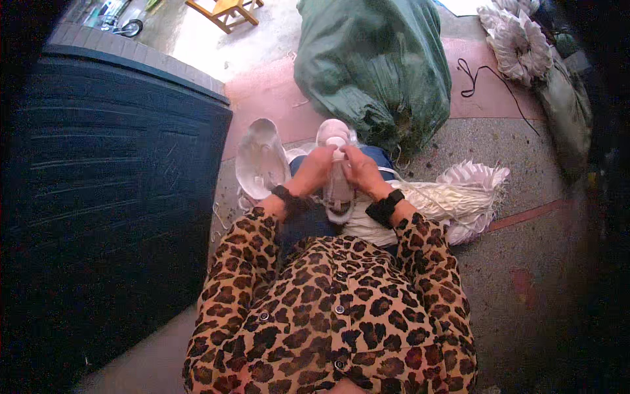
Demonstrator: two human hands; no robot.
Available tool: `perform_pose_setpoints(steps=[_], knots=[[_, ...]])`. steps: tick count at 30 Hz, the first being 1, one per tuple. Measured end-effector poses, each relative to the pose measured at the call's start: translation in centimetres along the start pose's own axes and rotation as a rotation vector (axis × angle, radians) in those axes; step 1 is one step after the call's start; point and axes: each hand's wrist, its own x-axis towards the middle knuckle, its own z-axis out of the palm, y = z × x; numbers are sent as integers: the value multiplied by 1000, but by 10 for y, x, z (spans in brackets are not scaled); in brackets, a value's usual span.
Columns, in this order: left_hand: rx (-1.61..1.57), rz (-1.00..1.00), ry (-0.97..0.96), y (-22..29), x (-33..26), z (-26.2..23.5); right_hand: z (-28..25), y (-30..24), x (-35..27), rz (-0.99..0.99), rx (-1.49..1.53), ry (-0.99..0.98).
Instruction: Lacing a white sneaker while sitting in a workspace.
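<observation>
Bundle (338, 187) of pale, whitish strips, narrow and upright, sits between both hands over the person's lap, just above the leopard-print shirt (335, 315). The left hand (314, 169) closes around its left side and the right hand (358, 169) around its right, fingers curled tight on it; each grip is shut on the bundle. Both wrists wear black bands. More of the same pale material (459, 197) spreads to the right across the lap and onto the floor, fanned and frilly at its far end. A white shoe (260, 161) rests just left of the hands, sole up, and a pinkish shoe tip (333, 130) shows just beyond them. A dark ribbed bin (111, 197) fills the whole left side, close against the person's left arm. A full green sack (380, 72) stands straight ahead, near the feet. Open floor (525, 276) lies to the right and lower right. A black cord (485, 75) trails on the floor at upper right, beside another frilly pale heap (518, 39).
</observation>
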Motion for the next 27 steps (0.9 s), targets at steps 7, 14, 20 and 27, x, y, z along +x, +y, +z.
perform_pose_setpoints(steps=[7,14,20,27], knots=[[1004,-54,-44,-68,-77,-191,-139,32,-31,410,177,-267],[764,-325,373,-74,-160,-335,-159,80,-93,528,535,-172],[320,40,44,-36,-35,-94,-106,-25,-17,371,446,-211],[606,-110,-499,-56,29,-14,-140,-38,-37,393,406,-123]])
